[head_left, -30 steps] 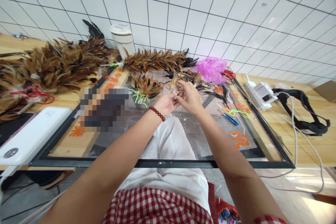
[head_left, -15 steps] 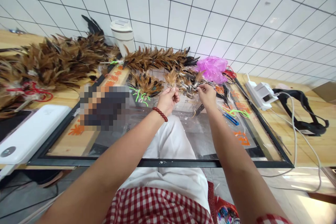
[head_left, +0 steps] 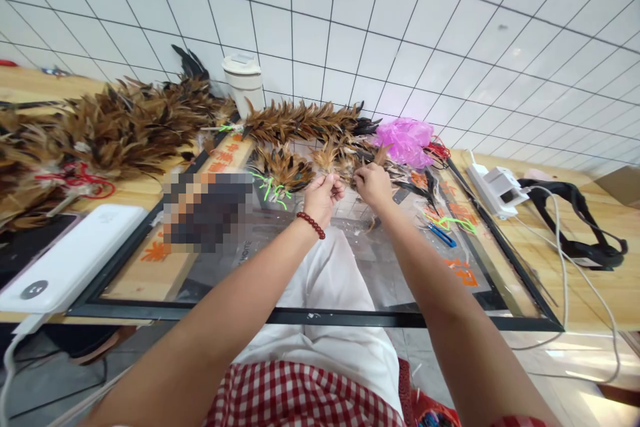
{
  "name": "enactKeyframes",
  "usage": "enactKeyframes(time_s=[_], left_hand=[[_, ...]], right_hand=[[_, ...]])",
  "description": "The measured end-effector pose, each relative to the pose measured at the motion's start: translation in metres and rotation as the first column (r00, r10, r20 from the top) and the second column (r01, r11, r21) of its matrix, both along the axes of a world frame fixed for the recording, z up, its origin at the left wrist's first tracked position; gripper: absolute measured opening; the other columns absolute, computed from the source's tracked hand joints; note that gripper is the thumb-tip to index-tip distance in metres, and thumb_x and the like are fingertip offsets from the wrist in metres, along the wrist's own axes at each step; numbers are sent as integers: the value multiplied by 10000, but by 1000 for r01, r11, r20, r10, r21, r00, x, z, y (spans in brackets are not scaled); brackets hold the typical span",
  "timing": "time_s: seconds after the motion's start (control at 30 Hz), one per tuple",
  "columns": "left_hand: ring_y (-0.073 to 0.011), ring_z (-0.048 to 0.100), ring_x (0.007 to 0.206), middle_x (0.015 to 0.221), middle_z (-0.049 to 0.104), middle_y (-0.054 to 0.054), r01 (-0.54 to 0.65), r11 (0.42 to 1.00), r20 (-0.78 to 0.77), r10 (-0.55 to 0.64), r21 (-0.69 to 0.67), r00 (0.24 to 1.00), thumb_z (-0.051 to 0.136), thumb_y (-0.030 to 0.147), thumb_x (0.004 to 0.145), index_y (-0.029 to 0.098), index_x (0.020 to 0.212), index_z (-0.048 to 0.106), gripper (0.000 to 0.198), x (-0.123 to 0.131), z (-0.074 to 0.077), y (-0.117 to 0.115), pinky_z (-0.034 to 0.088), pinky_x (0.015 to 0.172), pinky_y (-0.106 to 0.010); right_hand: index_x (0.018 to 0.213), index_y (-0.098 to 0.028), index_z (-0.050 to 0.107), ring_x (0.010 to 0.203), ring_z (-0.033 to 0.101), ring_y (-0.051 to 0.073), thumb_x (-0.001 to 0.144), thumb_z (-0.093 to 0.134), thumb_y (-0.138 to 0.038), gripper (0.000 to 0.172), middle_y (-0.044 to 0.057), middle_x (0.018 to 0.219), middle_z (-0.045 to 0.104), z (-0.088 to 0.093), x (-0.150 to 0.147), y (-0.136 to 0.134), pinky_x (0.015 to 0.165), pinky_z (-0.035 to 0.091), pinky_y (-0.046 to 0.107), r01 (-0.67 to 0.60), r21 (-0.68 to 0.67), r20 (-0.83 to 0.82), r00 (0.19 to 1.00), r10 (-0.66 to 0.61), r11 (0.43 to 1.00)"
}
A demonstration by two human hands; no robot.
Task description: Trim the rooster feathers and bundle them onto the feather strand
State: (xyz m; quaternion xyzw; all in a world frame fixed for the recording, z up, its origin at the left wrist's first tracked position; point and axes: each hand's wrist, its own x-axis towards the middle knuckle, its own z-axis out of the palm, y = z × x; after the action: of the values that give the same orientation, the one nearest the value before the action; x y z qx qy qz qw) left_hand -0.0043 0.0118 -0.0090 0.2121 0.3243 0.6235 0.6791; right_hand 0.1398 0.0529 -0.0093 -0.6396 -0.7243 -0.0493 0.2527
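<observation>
My left hand point(head_left: 324, 199) is closed in a pinch at the base of a small tuft of light brown feathers point(head_left: 326, 157), which fans upward above the fingers. Beside it, my right hand point(head_left: 375, 185) has its fingers pressed together over the loose feather pile; what they hold, if anything, is hidden. A bundle of brown and black feathers point(head_left: 284, 167) with bright green ties point(head_left: 273, 190) lies left of my left hand. Behind both hands stretches a long feathered strip point(head_left: 305, 121) with a black tip.
A black-framed glass panel point(head_left: 330, 318) lies under my forearms. Around it are a blue cutter point(head_left: 442, 235), pink plastic point(head_left: 405, 141), a white cup point(head_left: 244, 83), a large feather bundle point(head_left: 135, 127), a white power bank point(head_left: 75, 257), a charger point(head_left: 500, 188) with cables and a black strap point(head_left: 565, 230).
My right hand has moved left, nearer my left hand, which keeps its pinch on the tuft. The whole view has shifted slightly.
</observation>
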Motion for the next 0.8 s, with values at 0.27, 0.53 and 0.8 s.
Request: enactKeyframes(time_s=[0.27, 0.53, 0.8], left_hand=[[-60, 540, 543, 607, 539, 21, -8, 1000, 2, 8, -6, 1000, 563, 209, 854, 128, 750, 569, 132, 1, 0, 1, 449, 582, -200], [-63, 576, 613, 678, 593, -2, -63, 998, 13, 63, 16, 998, 631, 195, 799, 125, 702, 573, 133, 4, -3, 3, 490, 696, -231], [-51, 498, 526, 597, 561, 28, -10, 998, -62, 14, 65, 998, 651, 166, 761, 128, 642, 560, 154, 6, -5, 2, 475, 618, -210]], right_hand=[[804, -186, 704, 730, 578, 163, 707, 612, -353, 214, 17, 775, 683, -12, 6, -8, 743, 440, 309, -88, -14, -826, 562, 38, 996], [699, -209, 624, 576, 481, 100, 669, 683, -435, 235, -12, 664, 620, 4, -28, -37, 583, 399, 247, -297, 16, -957, 272, 101, 955], [616, -189, 593, 490, 437, 77, 669, 688, -455, 287, -16, 579, 574, 10, -38, -45, 489, 341, 224, -404, -119, -920, 388, 52, 907]])
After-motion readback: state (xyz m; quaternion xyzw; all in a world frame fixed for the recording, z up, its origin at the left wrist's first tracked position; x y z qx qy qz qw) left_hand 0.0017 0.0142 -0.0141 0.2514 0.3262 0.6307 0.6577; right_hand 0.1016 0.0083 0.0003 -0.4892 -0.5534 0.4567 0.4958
